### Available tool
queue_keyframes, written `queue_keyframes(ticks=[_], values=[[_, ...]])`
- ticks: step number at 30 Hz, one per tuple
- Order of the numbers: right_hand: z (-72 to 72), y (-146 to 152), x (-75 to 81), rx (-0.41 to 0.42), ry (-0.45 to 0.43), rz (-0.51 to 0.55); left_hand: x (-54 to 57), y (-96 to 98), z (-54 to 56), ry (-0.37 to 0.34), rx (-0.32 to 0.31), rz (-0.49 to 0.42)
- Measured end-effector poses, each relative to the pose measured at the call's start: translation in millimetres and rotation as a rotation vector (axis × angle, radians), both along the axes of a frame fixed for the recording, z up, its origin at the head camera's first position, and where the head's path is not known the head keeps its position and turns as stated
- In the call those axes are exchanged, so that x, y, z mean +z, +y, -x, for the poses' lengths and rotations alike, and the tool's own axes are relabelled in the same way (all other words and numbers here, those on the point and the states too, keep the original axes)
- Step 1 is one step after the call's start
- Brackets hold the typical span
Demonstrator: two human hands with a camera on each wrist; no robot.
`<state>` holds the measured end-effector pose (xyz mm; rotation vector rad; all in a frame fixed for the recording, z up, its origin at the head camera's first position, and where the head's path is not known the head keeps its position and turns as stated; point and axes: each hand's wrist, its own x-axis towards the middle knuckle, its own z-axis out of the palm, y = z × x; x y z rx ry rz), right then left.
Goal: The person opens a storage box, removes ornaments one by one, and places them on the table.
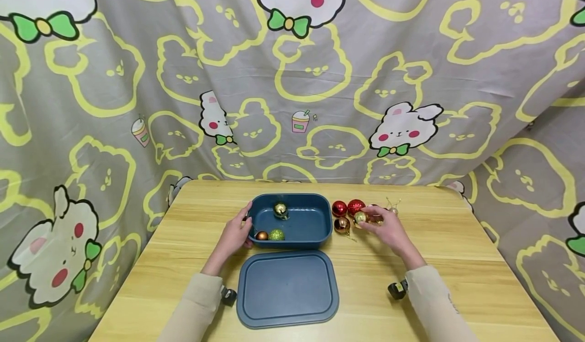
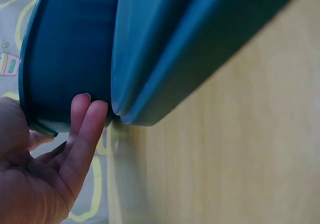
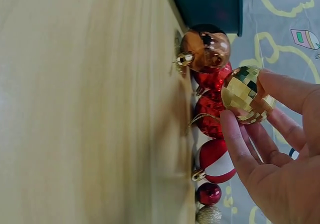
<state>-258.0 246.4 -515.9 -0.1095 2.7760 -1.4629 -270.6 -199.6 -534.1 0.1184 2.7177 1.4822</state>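
In the head view, my left hand (image 1: pixel 234 234) touches the left end of a dark blue rectangular box (image 1: pixel 308 221). Two of its fingers (image 2: pixel 89 139) lie nearly straight against the outer wall in the left wrist view. Inside the box are a shiny gold ball (image 1: pixel 280 210), a copper ball (image 1: pixel 262 236) and a green glitter ball (image 1: pixel 276 235). Right of the box, my right hand (image 1: pixel 386 228) pinches a gold mirror-tiled Christmas bauble (image 3: pixel 246 94) between thumb and fingers. Below it stand a copper bauble (image 3: pixel 206 49) and red baubles (image 3: pixel 210 114).
The box's flat lid (image 1: pixel 288 288) lies in front of it on the wooden table (image 1: pixel 457 260). A red-and-white bauble (image 3: pixel 216 160), a small dark red one (image 3: pixel 209 193) and a pale gold glitter one (image 3: pixel 209 215) stand in line. A patterned curtain (image 1: pixel 329 103) hangs behind.
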Motion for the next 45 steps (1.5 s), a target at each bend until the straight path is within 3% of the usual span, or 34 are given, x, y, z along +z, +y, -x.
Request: queue_keyframes(ticks=[16, 45], values=[[2.2, 3.1, -14.7, -0.008, -0.024, -0.045, 1.3, 1.4, 1.7, -0.002, 0.011, 0.002], [1.0, -4.2, -19.1, -0.019, -0.014, -0.066, 1.2, 1.5, -0.2, -0.005, 0.012, -0.011]])
